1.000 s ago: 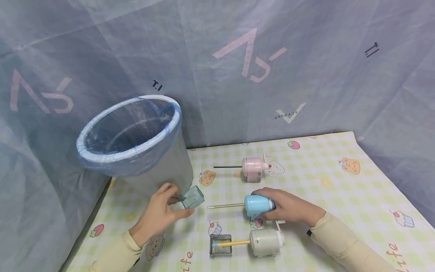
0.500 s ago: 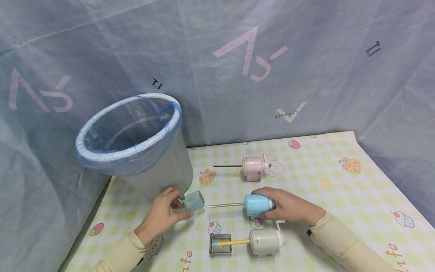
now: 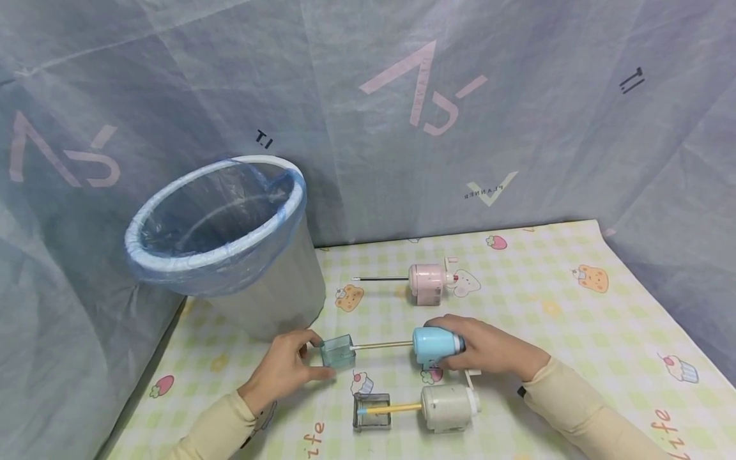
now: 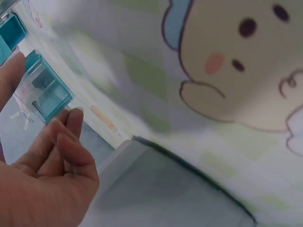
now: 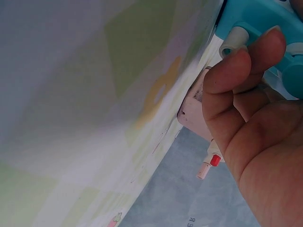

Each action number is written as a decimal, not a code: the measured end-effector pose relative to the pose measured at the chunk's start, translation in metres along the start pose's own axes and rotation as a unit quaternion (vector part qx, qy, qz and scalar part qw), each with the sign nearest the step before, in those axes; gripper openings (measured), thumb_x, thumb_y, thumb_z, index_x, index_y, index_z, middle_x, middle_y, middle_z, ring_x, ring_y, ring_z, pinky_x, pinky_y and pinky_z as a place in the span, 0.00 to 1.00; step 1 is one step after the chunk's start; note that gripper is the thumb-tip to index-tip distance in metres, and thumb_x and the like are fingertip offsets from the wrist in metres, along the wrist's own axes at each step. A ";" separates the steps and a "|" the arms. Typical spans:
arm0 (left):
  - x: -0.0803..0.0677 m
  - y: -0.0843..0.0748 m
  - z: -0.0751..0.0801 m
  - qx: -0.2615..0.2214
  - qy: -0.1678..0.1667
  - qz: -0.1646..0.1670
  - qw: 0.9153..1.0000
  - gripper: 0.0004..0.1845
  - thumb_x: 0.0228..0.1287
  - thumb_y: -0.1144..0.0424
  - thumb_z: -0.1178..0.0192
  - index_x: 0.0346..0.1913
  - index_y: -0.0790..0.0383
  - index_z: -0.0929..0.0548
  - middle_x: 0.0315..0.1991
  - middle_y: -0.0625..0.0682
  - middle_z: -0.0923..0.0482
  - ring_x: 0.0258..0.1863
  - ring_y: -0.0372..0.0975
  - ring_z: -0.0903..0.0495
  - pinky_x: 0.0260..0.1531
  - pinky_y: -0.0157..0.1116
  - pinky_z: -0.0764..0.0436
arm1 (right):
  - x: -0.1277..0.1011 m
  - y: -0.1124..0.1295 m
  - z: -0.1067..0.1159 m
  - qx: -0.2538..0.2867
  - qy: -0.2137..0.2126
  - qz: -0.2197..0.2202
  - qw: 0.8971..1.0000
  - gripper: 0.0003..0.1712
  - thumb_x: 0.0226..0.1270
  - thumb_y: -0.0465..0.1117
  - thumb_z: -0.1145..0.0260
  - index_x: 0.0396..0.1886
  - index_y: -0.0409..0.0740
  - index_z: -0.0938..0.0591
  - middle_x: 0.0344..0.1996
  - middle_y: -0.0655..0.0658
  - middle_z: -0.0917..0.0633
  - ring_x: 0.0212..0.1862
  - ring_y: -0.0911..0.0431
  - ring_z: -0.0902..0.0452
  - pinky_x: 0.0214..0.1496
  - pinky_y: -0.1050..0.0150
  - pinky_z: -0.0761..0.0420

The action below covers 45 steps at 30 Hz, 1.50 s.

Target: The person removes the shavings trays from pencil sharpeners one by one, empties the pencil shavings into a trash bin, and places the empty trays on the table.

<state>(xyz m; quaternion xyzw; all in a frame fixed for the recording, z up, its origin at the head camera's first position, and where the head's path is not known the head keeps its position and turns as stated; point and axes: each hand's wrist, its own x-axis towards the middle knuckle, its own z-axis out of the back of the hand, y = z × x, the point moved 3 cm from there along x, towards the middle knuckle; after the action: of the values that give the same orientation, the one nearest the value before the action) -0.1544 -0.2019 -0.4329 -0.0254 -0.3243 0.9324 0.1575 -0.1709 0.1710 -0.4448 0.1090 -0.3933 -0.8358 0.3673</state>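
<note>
- Head view: our left hand (image 3: 284,370) pinches the clear tray (image 3: 337,351) by its side walls, near the mat's (image 3: 552,306) left edge, at the tip of the pencil (image 3: 382,345) sticking out of the blue sharpener (image 3: 435,344). Our right hand (image 3: 489,348) wraps the sharpener's rear.
- We judge the tray light, stiff, thin-walled and a bit slick; the side walls are the place to hold it. The sharpener looks light and rigid.
- Around: a bin (image 3: 230,249) at the far-left corner, a pink sharpener (image 3: 427,283) behind, a white sharpener (image 3: 448,407) with its own tray (image 3: 371,412) in front, crowding the near side.
- Left wrist view: thumb and fingertips (image 4: 71,124) on the tray (image 4: 45,92).
- Right wrist view: fingers (image 5: 236,75) curled on the blue body (image 5: 265,28).
</note>
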 end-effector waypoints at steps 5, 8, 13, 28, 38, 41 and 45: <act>0.003 0.001 -0.005 0.010 0.007 0.001 1.000 0.25 0.46 0.51 0.12 0.46 0.55 0.11 0.30 0.50 0.23 0.29 0.38 0.31 0.29 0.34 0.30 | 0.001 0.000 0.001 -0.001 0.001 -0.001 1.000 0.30 0.68 0.42 0.24 0.68 0.48 0.21 0.56 0.51 0.16 0.49 0.60 0.21 0.52 0.60 0.18; 0.004 0.001 -0.008 0.011 0.013 -0.002 1.000 0.26 0.46 0.50 0.12 0.47 0.55 0.10 0.31 0.47 0.22 0.31 0.39 0.30 0.31 0.34 0.29 | 0.001 0.000 0.001 0.002 0.000 0.001 1.000 0.30 0.69 0.42 0.24 0.68 0.48 0.21 0.55 0.51 0.16 0.49 0.59 0.21 0.52 0.60 0.18; 0.006 -0.001 -0.010 0.011 0.012 -0.014 1.000 0.27 0.45 0.50 0.12 0.48 0.54 0.10 0.33 0.45 0.20 0.33 0.40 0.28 0.32 0.34 0.28 | 0.002 -0.001 0.001 0.007 0.002 0.000 1.000 0.30 0.69 0.44 0.24 0.69 0.48 0.21 0.56 0.50 0.16 0.48 0.59 0.21 0.51 0.60 0.18; 0.014 -0.009 -0.021 0.022 0.013 -0.041 0.999 0.27 0.45 0.47 0.12 0.48 0.52 0.11 0.37 0.43 0.18 0.35 0.39 0.26 0.35 0.33 0.26 | 0.001 -0.001 0.000 0.013 0.004 -0.008 1.000 0.30 0.69 0.43 0.24 0.69 0.47 0.21 0.56 0.50 0.16 0.49 0.59 0.21 0.51 0.60 0.18; 0.016 -0.011 -0.031 0.016 0.031 -0.044 0.998 0.31 0.47 0.44 0.13 0.52 0.52 0.11 0.43 0.41 0.18 0.38 0.39 0.25 0.38 0.35 0.24 | 0.001 0.000 -0.001 0.010 0.001 -0.007 1.000 0.30 0.69 0.43 0.23 0.68 0.47 0.21 0.56 0.50 0.16 0.50 0.59 0.20 0.52 0.60 0.18; 0.016 -0.011 -0.033 0.015 0.036 -0.044 0.998 0.30 0.48 0.44 0.14 0.52 0.51 0.11 0.44 0.40 0.18 0.38 0.38 0.25 0.38 0.35 0.24 | 0.001 0.000 -0.001 0.008 0.000 -0.010 1.000 0.30 0.68 0.43 0.23 0.68 0.47 0.21 0.56 0.50 0.16 0.50 0.59 0.20 0.52 0.60 0.18; 0.017 -0.012 -0.035 0.018 0.041 -0.049 0.998 0.29 0.49 0.44 0.14 0.52 0.50 0.11 0.43 0.40 0.18 0.37 0.38 0.26 0.37 0.35 0.25 | 0.000 0.000 0.000 0.006 0.001 -0.010 1.000 0.30 0.68 0.43 0.23 0.68 0.47 0.21 0.57 0.50 0.16 0.50 0.59 0.20 0.52 0.60 0.18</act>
<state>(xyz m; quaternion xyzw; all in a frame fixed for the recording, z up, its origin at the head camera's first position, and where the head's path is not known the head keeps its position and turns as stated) -0.1621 -0.1674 -0.4522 -0.0448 -0.3019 0.9274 0.2164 -0.1708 0.1703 -0.4446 0.1158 -0.3971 -0.8370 0.3581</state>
